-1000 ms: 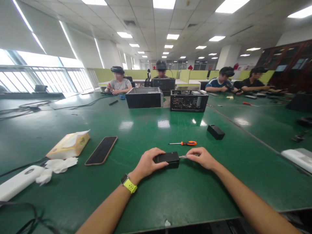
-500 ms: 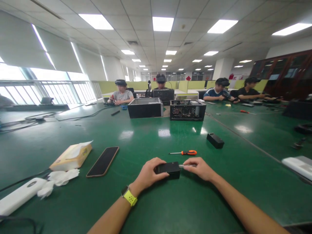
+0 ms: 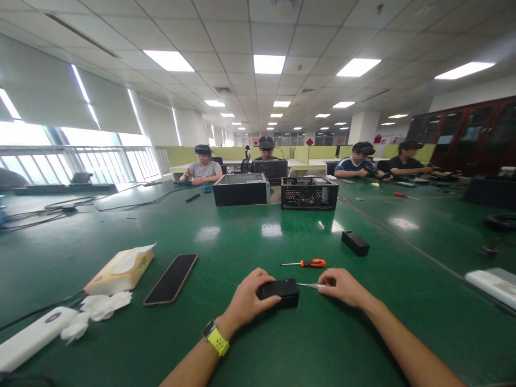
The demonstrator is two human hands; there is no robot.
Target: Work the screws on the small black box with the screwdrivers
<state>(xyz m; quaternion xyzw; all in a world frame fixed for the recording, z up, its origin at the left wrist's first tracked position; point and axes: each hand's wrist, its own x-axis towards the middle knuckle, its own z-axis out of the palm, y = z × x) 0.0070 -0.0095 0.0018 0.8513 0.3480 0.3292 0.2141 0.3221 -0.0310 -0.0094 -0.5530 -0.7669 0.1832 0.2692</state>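
My left hand [image 3: 253, 297] is closed around a small black rectangular box [image 3: 287, 293] on the green table, thumb along its near side. A yellow-green watch band circles my left wrist. In my right hand [image 3: 341, 287] I pinch the handle of a slim screwdriver [image 3: 309, 285] with a clear handle. Its thin metal shaft points left, with the tip at the box's right end; whether it touches cannot be made out. Just beyond my hands lies a second screwdriver [image 3: 312, 263] with an orange and black handle. Another black box [image 3: 355, 243] rests farther right.
A phone [image 3: 171, 279], a tissue pack [image 3: 121, 270], crumpled tissues [image 3: 105, 305] and a white power strip [image 3: 36, 336] lie at left. Two computer cases [image 3: 242, 192] stand ahead, the right one an open chassis [image 3: 309, 194]. Several people sit across the table [image 3: 226, 242].
My right hand has drawn back to the right with the slim screwdriver, showing more of its shaft. My left hand keeps its hold on the box. The camera view has tilted upward a little.
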